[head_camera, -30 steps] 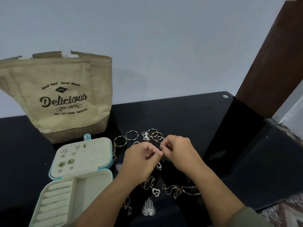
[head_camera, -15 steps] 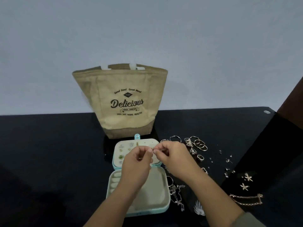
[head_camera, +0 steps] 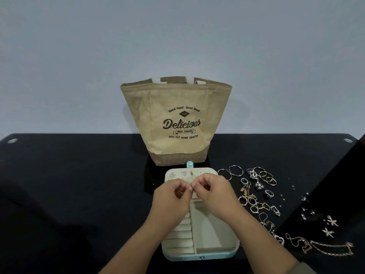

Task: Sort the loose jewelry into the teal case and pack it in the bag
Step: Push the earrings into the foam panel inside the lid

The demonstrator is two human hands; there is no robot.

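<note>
The teal case [head_camera: 197, 257] lies open on the black table [head_camera: 79, 184], cream lining up. Both hands hover over its far half. The left hand [head_camera: 171, 196] and right hand [head_camera: 214, 192] have curled fingers, and their thumb and forefinger tips meet. Whether they pinch a piece cannot be told. Studs [head_camera: 172, 174] sit in the case's far left corner. The bag [head_camera: 177, 123] stands upright just behind the case. Loose jewelry [head_camera: 252, 201] spreads right of the case: hoops, rings, chains.
</note>
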